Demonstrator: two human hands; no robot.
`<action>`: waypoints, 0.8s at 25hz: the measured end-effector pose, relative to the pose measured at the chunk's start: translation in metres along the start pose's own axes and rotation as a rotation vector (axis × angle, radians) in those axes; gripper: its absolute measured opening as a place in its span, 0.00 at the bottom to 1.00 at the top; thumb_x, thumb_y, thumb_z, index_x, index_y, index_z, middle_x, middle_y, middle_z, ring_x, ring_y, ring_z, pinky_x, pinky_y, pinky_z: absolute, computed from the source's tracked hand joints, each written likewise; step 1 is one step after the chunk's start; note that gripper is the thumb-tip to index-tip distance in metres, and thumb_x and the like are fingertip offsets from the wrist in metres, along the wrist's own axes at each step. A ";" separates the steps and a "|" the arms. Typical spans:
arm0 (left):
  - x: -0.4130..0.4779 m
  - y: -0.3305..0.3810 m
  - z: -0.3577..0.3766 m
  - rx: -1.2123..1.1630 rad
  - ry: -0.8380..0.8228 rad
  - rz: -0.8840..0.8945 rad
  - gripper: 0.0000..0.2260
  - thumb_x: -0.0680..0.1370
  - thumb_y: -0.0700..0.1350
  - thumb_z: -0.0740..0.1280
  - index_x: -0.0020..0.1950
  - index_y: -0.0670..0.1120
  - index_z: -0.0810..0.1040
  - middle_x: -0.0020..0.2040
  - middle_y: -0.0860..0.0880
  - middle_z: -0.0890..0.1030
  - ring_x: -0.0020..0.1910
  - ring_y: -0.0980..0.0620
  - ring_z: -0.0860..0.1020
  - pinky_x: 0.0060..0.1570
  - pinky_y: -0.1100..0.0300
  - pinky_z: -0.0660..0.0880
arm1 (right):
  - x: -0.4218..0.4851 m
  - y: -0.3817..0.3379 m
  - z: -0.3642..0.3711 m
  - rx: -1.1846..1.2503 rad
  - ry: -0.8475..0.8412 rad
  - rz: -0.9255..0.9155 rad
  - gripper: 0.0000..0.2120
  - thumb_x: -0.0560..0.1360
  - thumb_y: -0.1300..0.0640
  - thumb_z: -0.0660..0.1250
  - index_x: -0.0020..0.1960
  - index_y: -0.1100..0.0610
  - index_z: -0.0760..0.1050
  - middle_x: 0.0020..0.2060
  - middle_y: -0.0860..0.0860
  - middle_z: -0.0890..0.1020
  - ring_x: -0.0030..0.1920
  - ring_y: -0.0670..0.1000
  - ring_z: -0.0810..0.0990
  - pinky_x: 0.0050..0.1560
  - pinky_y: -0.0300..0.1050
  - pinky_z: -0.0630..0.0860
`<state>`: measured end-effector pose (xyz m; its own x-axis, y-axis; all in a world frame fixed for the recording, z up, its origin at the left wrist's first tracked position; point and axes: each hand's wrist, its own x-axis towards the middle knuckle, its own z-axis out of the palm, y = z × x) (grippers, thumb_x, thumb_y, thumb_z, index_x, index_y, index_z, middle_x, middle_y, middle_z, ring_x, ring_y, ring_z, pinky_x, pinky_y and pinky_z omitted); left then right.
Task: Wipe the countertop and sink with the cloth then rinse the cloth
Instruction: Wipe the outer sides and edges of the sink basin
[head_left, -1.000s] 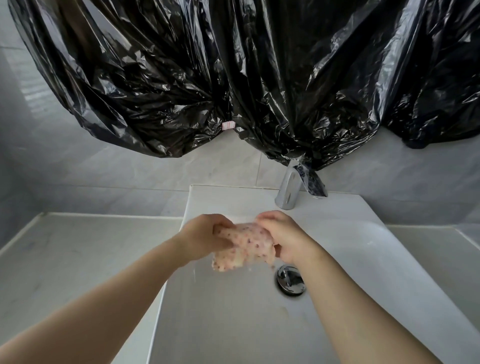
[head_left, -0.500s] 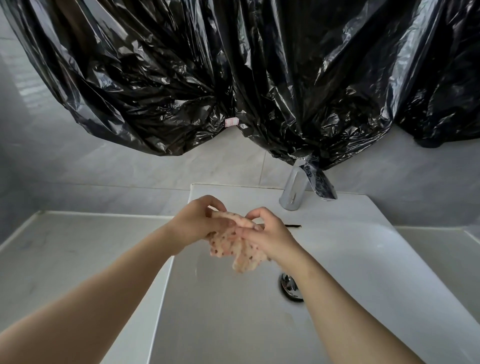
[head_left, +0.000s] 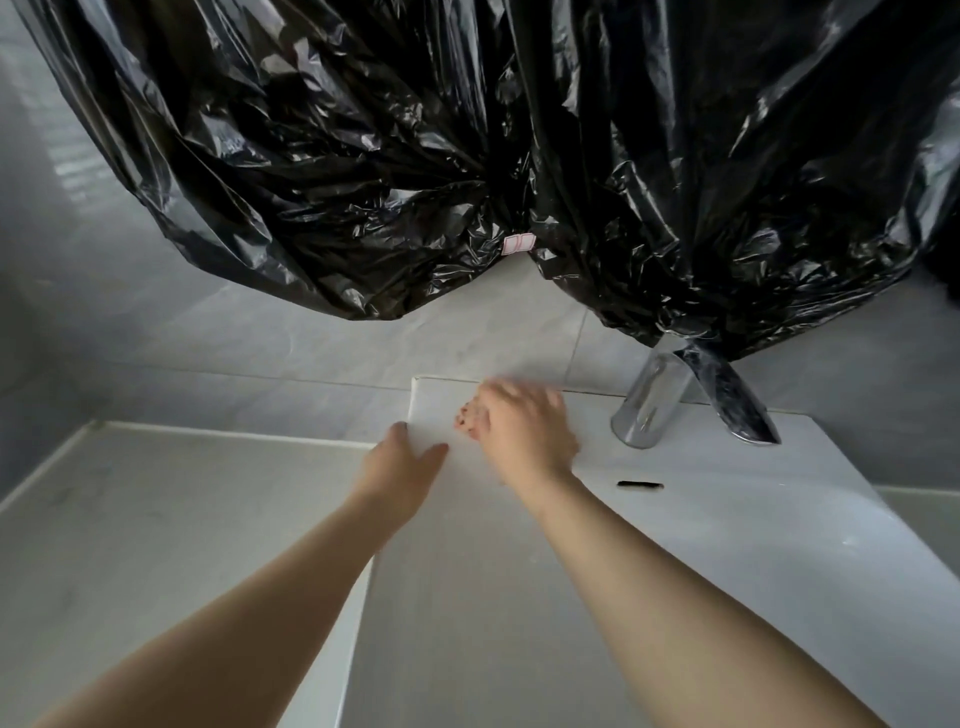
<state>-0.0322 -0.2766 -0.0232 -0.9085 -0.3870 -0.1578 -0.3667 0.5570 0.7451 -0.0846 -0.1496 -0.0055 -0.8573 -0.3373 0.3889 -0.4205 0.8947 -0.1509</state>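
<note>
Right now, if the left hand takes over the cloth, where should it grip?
Probably the speckled edge of the cloth showing left of the right hand, approached from the left. The rest lies pressed flat under that palm on the sink back ledge; the left hand is beside it.

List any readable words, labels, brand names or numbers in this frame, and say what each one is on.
No text can be read in this frame.
Small pink tag on the black plastic sheeting: two pale blocks, too small to tell whether there is any print.
Chrome faucet, white sink and speckled cloth under the right hand: no visible marking.
</note>
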 end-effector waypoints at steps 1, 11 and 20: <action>-0.001 -0.004 0.000 0.010 -0.018 0.017 0.20 0.74 0.46 0.68 0.63 0.43 0.67 0.53 0.44 0.78 0.50 0.43 0.76 0.45 0.57 0.72 | -0.001 -0.004 0.009 0.000 0.032 -0.044 0.13 0.73 0.56 0.58 0.52 0.55 0.79 0.55 0.52 0.81 0.60 0.55 0.77 0.56 0.46 0.66; 0.000 -0.016 0.002 -0.022 -0.007 -0.008 0.21 0.67 0.33 0.68 0.58 0.43 0.72 0.46 0.47 0.77 0.44 0.45 0.75 0.38 0.60 0.69 | 0.009 -0.001 0.018 0.044 -0.319 -0.026 0.20 0.80 0.44 0.47 0.72 0.41 0.58 0.76 0.39 0.53 0.76 0.44 0.46 0.73 0.59 0.41; -0.005 -0.008 0.000 0.144 0.012 0.023 0.18 0.69 0.40 0.70 0.57 0.42 0.71 0.51 0.45 0.80 0.44 0.46 0.75 0.37 0.60 0.67 | -0.018 -0.030 0.019 0.081 -0.245 -0.125 0.26 0.79 0.42 0.40 0.73 0.44 0.60 0.76 0.42 0.56 0.76 0.44 0.48 0.72 0.45 0.41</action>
<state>-0.0242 -0.2792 -0.0285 -0.9148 -0.3811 -0.1339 -0.3719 0.6652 0.6475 -0.0620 -0.1763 -0.0252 -0.8396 -0.5128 0.1791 -0.5410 0.8190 -0.1913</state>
